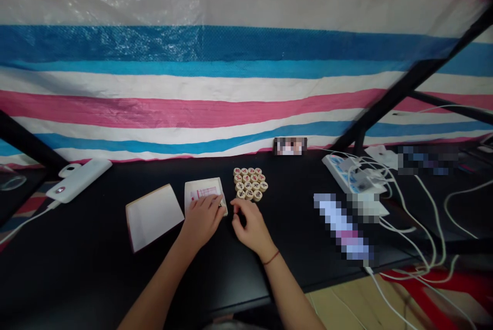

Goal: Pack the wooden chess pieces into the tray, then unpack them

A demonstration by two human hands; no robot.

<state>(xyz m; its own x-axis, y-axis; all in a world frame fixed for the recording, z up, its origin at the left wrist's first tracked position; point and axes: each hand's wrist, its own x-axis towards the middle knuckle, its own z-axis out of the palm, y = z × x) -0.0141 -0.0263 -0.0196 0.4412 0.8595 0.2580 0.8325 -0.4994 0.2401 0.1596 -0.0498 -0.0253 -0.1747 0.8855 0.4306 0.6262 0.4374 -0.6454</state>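
Several round wooden Chinese chess pieces with red and black characters lie in close rows on the black table. To their left is a shallow white box with a pink-printed paper or wrapper inside. My left hand rests over the box's near right part, its fingers stretched out and a little apart; what lies under the fingertips is hidden. My right hand is just in front of the nearest pieces. Its fingers are bent, with the thumb apart from the index finger and nothing visible between them.
A white box lid or second box lies left of the shallow box. A white power bank with a cable is at far left. A power strip, tangled white cables and a blurred phone-like object occupy the right. A striped plastic sheet hangs behind the table.
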